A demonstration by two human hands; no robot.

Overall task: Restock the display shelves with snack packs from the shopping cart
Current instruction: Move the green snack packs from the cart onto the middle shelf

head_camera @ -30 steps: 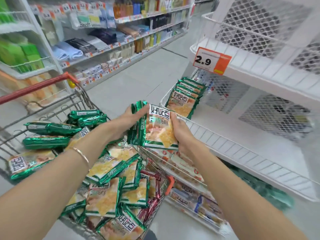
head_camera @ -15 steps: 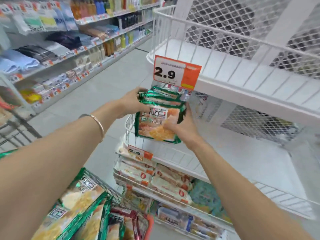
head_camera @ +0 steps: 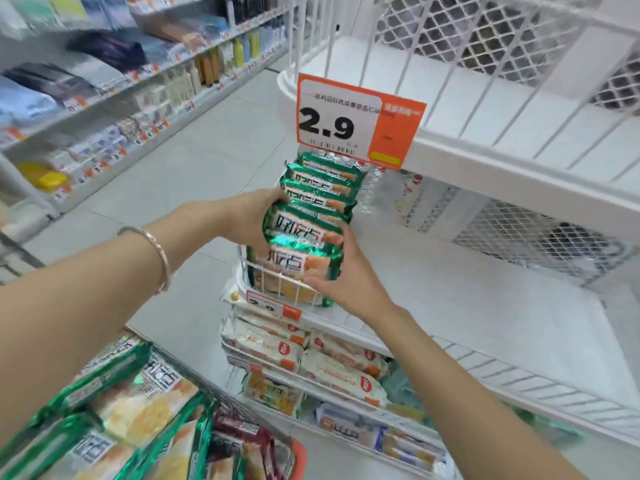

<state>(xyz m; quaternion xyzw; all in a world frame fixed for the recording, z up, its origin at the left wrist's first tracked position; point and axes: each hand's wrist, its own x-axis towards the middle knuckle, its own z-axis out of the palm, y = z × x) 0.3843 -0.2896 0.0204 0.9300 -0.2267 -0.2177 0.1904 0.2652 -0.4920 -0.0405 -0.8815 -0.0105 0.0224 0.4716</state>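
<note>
In the shopping cart point(head_camera: 298, 457) at the lower left, loose packs point(head_camera: 138, 407) lie heaped. Above it, the left hand point(head_camera: 252, 216) and the right hand point(head_camera: 346, 282) each clamp their grip on opposite sides of a bundle of snack packs point(head_camera: 298, 261). They squeeze it upright just behind the front rail point(head_camera: 277, 285) at the shelf's point(head_camera: 467, 306) front-left corner, probably so the packs stand face-out. Beyond, a standing row point(head_camera: 322, 181) of the same packs fills that edge under the 2.9 price tag point(head_camera: 356, 123).

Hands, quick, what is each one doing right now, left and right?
Left hand: grips the stack of green foil snack packs at its left side.
Right hand: grips the same stack at its right side.
</note>
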